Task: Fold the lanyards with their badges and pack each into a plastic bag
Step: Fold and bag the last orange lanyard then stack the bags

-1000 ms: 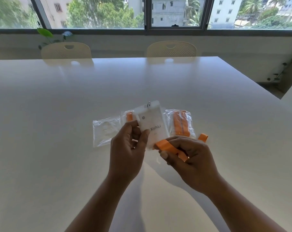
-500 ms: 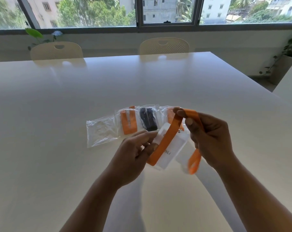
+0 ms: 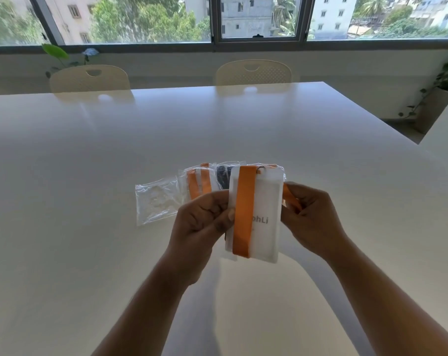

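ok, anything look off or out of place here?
Nothing damaged or spilled. The orange strap runs straight down the badge, held by left hand and right hand. Only the leftmost clear bag lies crumpled, slightly askew beside the packed bags.

Your white table (image 3: 89,176) has a row of small bags lying flat on it: an empty clear bag (image 3: 156,201) on the left, an orange-lanyard bag (image 3: 198,181) next, a dark-lanyard bag (image 3: 224,176) just beside it, and maybe a fourth bag (image 3: 269,166), mostly hidden.

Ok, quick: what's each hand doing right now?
Left hand: pinches the white badge at its left edge.
Right hand: grips the orange lanyard beside the badge.
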`<action>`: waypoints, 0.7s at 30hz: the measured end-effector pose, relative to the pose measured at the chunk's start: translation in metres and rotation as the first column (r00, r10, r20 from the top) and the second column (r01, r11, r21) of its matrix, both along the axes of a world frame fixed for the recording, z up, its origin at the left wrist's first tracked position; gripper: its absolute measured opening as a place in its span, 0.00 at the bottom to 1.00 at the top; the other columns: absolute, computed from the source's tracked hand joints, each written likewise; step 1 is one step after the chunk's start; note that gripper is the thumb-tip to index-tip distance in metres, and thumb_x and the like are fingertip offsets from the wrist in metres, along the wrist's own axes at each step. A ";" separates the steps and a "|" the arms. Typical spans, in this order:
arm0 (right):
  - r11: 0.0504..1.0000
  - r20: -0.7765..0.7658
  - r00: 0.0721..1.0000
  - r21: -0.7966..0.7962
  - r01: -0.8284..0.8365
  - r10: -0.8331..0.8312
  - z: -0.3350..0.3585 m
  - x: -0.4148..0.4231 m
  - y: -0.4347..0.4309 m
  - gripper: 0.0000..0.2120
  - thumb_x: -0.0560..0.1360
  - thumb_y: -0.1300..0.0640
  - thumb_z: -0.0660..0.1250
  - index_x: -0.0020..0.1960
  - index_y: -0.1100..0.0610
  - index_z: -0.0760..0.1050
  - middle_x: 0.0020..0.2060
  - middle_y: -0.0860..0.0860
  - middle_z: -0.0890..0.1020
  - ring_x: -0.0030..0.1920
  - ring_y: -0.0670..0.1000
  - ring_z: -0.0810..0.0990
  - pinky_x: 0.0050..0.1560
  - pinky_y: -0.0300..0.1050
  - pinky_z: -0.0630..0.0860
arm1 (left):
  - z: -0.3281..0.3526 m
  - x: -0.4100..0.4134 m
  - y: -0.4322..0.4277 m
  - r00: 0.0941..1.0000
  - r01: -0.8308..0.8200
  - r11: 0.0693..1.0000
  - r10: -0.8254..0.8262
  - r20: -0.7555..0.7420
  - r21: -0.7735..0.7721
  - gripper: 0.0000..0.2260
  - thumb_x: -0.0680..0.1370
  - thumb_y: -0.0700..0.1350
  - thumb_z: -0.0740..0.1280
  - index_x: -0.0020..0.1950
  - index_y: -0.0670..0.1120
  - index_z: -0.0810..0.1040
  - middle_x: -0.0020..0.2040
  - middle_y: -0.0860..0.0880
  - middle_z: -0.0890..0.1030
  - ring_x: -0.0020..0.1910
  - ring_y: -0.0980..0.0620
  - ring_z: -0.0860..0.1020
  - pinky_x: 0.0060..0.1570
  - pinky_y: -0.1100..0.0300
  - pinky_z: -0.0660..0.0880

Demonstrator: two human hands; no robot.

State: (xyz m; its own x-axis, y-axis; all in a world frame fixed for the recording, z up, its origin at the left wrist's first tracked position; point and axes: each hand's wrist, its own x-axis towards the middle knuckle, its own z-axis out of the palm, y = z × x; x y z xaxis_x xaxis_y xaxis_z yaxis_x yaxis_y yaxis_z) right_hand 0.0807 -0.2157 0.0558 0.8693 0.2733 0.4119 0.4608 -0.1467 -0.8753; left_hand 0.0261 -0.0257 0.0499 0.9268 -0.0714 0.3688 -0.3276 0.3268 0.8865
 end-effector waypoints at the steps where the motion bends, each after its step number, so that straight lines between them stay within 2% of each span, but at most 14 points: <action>1: 1.000 0.001 1.000 -0.023 -0.004 0.004 0.001 -0.002 0.002 0.14 0.71 0.74 0.68 0.50 0.58 0.79 0.21 0.35 0.74 0.25 0.35 0.72 0.30 0.24 0.64 | 0.001 0.000 0.000 1.000 -0.007 1.000 0.007 -0.003 -0.019 0.16 0.72 0.53 0.73 0.56 0.46 0.83 0.49 0.48 0.85 0.50 0.50 0.83 0.48 0.57 0.80; 4: 0.994 0.029 0.999 -0.109 -0.031 0.034 0.001 -0.006 0.006 0.14 0.71 0.70 0.71 0.41 0.51 0.77 0.21 0.34 0.74 0.24 0.35 0.71 0.27 0.24 0.63 | 0.003 -0.001 0.000 0.999 -0.033 0.998 0.033 -0.006 -0.053 0.15 0.72 0.53 0.73 0.55 0.47 0.84 0.49 0.48 0.86 0.48 0.51 0.83 0.46 0.59 0.80; 6: 0.989 0.034 0.999 -0.147 -0.019 0.025 0.000 -0.006 0.008 0.15 0.70 0.68 0.72 0.41 0.47 0.78 0.25 0.33 0.76 0.25 0.37 0.70 0.28 0.25 0.62 | 0.004 -0.001 0.001 0.999 -0.052 0.996 0.051 -0.014 -0.071 0.15 0.71 0.54 0.74 0.54 0.48 0.84 0.48 0.49 0.86 0.48 0.52 0.84 0.45 0.59 0.80; 9: 0.993 -0.014 1.000 -0.116 -0.005 0.003 -0.005 -0.006 0.010 0.14 0.70 0.65 0.73 0.42 0.45 0.82 0.27 0.36 0.78 0.25 0.40 0.68 0.30 0.29 0.64 | 0.005 -0.001 0.002 0.995 -0.098 0.989 0.096 -0.022 -0.114 0.15 0.70 0.55 0.74 0.53 0.49 0.85 0.47 0.50 0.86 0.47 0.53 0.84 0.44 0.60 0.80; 12: 0.993 -0.010 1.000 -0.118 0.017 -0.018 -0.009 -0.004 0.009 0.17 0.70 0.61 0.74 0.33 0.40 0.80 0.25 0.40 0.75 0.27 0.41 0.66 0.30 0.32 0.63 | 0.004 0.001 0.004 0.988 -0.155 0.974 0.153 -0.027 -0.165 0.09 0.71 0.48 0.74 0.50 0.49 0.86 0.45 0.50 0.86 0.44 0.55 0.84 0.42 0.62 0.80; 14: 0.989 -0.012 0.999 -0.144 0.041 -0.043 -0.009 -0.005 0.009 0.12 0.69 0.57 0.75 0.31 0.43 0.80 0.23 0.42 0.72 0.26 0.43 0.63 0.29 0.33 0.61 | 0.004 0.003 0.006 0.973 -0.232 0.956 0.225 -0.058 -0.178 0.06 0.73 0.41 0.71 0.47 0.50 0.86 0.43 0.50 0.86 0.41 0.55 0.83 0.40 0.62 0.80; 17: 0.981 -0.031 0.998 -0.185 0.055 -0.062 -0.010 -0.006 0.009 0.06 0.69 0.57 0.76 0.35 0.49 0.83 0.22 0.39 0.73 0.24 0.43 0.61 0.26 0.32 0.58 | 0.004 0.005 0.009 0.942 -0.333 0.923 0.319 -0.103 -0.191 0.07 0.76 0.42 0.67 0.46 0.49 0.85 0.41 0.49 0.85 0.39 0.54 0.83 0.39 0.61 0.80; 19: 0.978 -0.040 0.998 -0.207 0.039 -0.048 -0.010 -0.007 0.008 0.06 0.70 0.58 0.75 0.36 0.48 0.83 0.23 0.37 0.76 0.23 0.43 0.63 0.26 0.31 0.58 | 0.004 0.006 0.011 0.915 -0.399 0.895 0.378 -0.140 -0.197 0.06 0.74 0.42 0.67 0.47 0.46 0.83 0.40 0.49 0.85 0.39 0.53 0.83 0.38 0.60 0.80; 21: 0.977 -0.041 0.999 -0.212 0.026 -0.035 -0.010 -0.006 0.008 0.06 0.70 0.54 0.75 0.35 0.47 0.83 0.24 0.39 0.76 0.24 0.44 0.65 0.27 0.32 0.61 | 0.003 0.009 0.013 0.872 -0.484 0.865 0.464 -0.153 -0.134 0.06 0.74 0.42 0.66 0.48 0.45 0.81 0.39 0.51 0.85 0.39 0.53 0.83 0.38 0.58 0.80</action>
